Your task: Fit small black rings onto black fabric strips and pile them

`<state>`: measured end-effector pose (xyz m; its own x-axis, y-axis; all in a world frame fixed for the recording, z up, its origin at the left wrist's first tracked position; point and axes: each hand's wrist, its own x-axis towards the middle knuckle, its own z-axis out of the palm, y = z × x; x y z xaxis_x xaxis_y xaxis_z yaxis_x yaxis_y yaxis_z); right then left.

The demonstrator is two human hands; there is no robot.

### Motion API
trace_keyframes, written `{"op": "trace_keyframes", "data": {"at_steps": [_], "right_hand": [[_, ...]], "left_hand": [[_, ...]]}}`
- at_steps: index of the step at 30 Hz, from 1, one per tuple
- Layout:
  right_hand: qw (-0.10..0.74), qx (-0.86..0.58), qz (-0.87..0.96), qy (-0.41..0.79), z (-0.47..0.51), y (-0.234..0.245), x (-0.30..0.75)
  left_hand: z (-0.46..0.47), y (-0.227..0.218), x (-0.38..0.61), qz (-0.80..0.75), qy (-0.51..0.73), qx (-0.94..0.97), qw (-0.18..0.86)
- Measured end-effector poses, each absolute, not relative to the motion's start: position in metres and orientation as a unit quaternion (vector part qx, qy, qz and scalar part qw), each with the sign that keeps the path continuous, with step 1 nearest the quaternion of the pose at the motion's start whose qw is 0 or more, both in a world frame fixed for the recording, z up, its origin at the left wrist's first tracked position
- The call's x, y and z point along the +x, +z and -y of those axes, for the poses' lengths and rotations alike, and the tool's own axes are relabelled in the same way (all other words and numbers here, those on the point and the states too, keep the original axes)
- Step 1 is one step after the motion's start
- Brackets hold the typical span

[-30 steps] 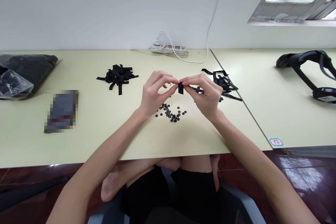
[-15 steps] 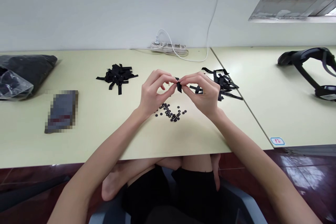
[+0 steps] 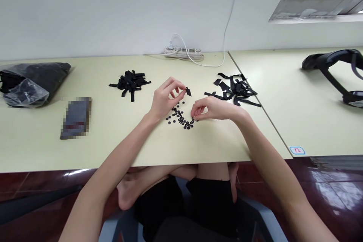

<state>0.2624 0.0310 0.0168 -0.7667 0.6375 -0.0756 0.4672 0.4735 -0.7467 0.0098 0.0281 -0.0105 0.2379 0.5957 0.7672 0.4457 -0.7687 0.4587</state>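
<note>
My left hand [image 3: 166, 98] pinches a short piece of black ribbon [image 3: 188, 92] between thumb and forefinger, held above the table. Lower and to the right, my right hand [image 3: 208, 108] has its thumb and fingertips closed at a small black disc [image 3: 193, 118] on the right edge of the scattered discs. Several more small black ring-like discs [image 3: 180, 118] lie on the table between my forearms. To the left sits a heap of black ribbon pieces [image 3: 130, 82]. Longer loose black ribbon strips [image 3: 236, 90] are spread out beyond my right hand.
A power strip [image 3: 183, 52] with a white cable rests against the wall. At left are a black plastic bag [image 3: 42, 83] and a pixelated dark flat object [image 3: 76, 118]. A black headset-like strap [image 3: 330, 70] stands on the adjoining right table [image 3: 283, 94].
My right hand has let go of the ribbon piece and come down toward the viewer to the discs. The left hand keeps the ribbon, nearly in place. The view has shifted slightly.
</note>
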Motion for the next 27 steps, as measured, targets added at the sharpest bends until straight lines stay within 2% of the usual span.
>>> {"op": "trace_keyframes", "data": {"at_steps": [6,13,19,27], "right_hand": [[0.11,-0.333,0.862,0.365,-0.026,0.015,0.254],[0.067,-0.361,0.858,0.36,-0.021,0.015,0.252],[0.12,-0.321,0.878,0.335,-0.021,0.012,0.249],[0.104,-0.348,0.857,0.366,-0.019,0.007,0.248]], "left_hand": [[-0.026,-0.01,0.012,-0.313,0.516,0.794,0.07],[-0.024,-0.008,0.014,-0.284,0.523,0.801,0.067],[-0.023,-0.008,0.014,-0.293,0.51,0.807,0.056],[-0.023,-0.008,0.014,-0.281,0.516,0.808,0.038]]}}
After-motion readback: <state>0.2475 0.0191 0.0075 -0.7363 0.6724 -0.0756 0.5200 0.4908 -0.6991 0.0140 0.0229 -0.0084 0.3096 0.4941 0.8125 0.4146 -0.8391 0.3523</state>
